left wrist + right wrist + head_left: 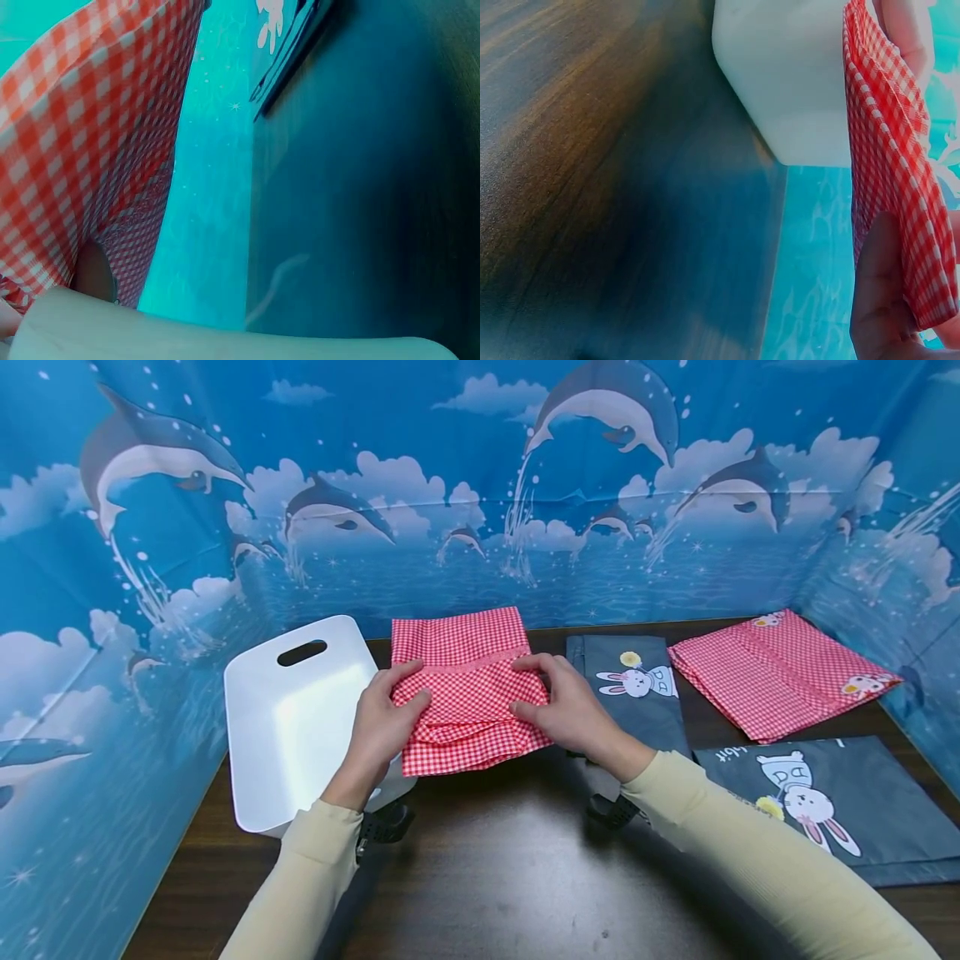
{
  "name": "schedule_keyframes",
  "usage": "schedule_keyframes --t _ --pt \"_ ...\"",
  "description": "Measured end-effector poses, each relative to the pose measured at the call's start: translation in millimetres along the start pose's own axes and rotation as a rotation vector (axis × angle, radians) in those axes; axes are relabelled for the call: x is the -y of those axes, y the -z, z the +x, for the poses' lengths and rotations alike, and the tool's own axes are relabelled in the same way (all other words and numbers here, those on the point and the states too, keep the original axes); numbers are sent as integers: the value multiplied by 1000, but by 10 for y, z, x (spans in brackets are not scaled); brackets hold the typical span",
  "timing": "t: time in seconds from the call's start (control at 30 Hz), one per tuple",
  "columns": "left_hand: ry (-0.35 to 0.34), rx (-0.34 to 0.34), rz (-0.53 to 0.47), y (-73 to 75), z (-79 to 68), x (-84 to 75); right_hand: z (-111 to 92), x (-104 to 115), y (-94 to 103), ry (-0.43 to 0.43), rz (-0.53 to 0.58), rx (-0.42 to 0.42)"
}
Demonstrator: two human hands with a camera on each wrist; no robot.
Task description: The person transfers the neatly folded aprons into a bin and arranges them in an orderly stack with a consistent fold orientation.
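Head view: a blue dolphin backdrop is enclosing the rear and both sides of the work area. A dark wooden table is carrying everything laid out. A white bin with a handle slot is standing at left. At right front, a dark folded piece printed with a rabbit is lying flat; just behind it, a second checked cloth is lying folded.

Main item: a red-and-white checked cloth is hanging between both hands at centre, between the bin and a smaller dark piece, also rabbit-printed. It is showing several layers, with loose, uneven edges along the near side; both wrist views are suggesting it is being held up off the table.

Grip: the left hand is pinching the cloth's left side, thumb and index finger showing on the near face. The right hand is pinching the opposite side; the right wrist view is showing the cloth caught between thumb and fingers. Both grips are closed on fabric.

Step (judgement): the hands seem to be folding or evening the layers. Next move is probably calling for a firm pinch on both sides, with the loose near edges being brought level so the layers are not slipping apart.
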State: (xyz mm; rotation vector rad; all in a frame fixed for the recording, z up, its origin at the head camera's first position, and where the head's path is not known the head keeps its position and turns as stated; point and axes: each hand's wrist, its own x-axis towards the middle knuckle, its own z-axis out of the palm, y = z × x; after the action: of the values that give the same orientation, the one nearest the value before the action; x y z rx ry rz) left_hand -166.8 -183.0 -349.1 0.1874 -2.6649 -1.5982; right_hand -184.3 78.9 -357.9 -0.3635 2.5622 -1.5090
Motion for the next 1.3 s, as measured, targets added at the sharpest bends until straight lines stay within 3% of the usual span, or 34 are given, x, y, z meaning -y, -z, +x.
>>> schedule_keyframes --t 0.97,1.3 --pt "-7 16 -8 10 8 0 -13 20 24 -5 -11 -14" --pt "82 56 -58 85 48 -116 -32 45 32 19 -11 -28"
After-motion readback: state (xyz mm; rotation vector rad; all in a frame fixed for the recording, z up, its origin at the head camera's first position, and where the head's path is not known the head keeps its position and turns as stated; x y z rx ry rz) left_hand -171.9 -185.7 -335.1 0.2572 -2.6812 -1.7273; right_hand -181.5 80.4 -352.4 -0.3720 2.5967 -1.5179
